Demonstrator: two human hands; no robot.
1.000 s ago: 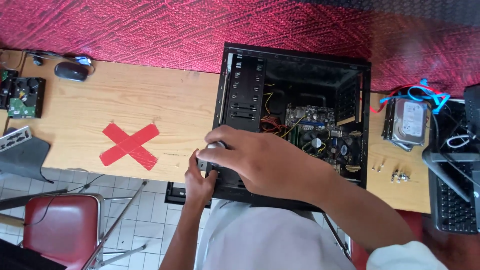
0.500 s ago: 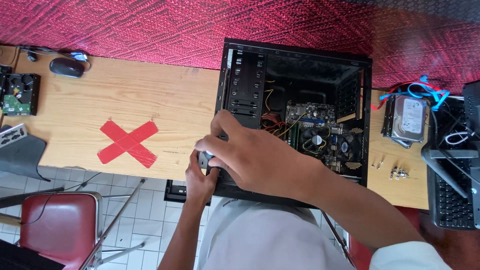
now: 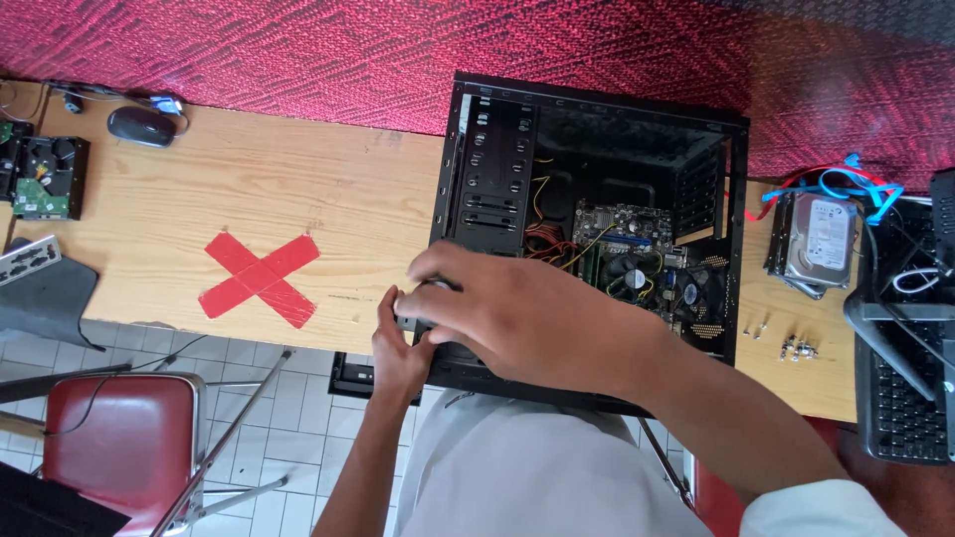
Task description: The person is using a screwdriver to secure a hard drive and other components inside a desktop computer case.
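An open black computer case [image 3: 497, 129] lies on its side on the wooden table [image 3: 298, 199], with its green motherboard [image 3: 637, 249] and fan showing. Both my hands meet at the case's near left corner. My left hand [image 3: 398, 350] comes up from below the table edge and pinches a small grey metal part [image 3: 410, 316] against that corner. My right hand [image 3: 517, 313] reaches across from the right, fingers curled over the same part and hiding most of it.
A red tape cross [image 3: 261, 278] marks the table left of the case. A mouse [image 3: 141, 125] and a bare hard drive [image 3: 48, 177] lie far left. Another hard drive [image 3: 824, 239] with blue cables, loose screws [image 3: 796, 348] and a keyboard [image 3: 900, 398] sit right. A red chair [image 3: 109, 438] stands below.
Both hands stay at the case's near left corner. My right hand's fingers lifted over the corner half a second ago and have now curled back down on the grey part.
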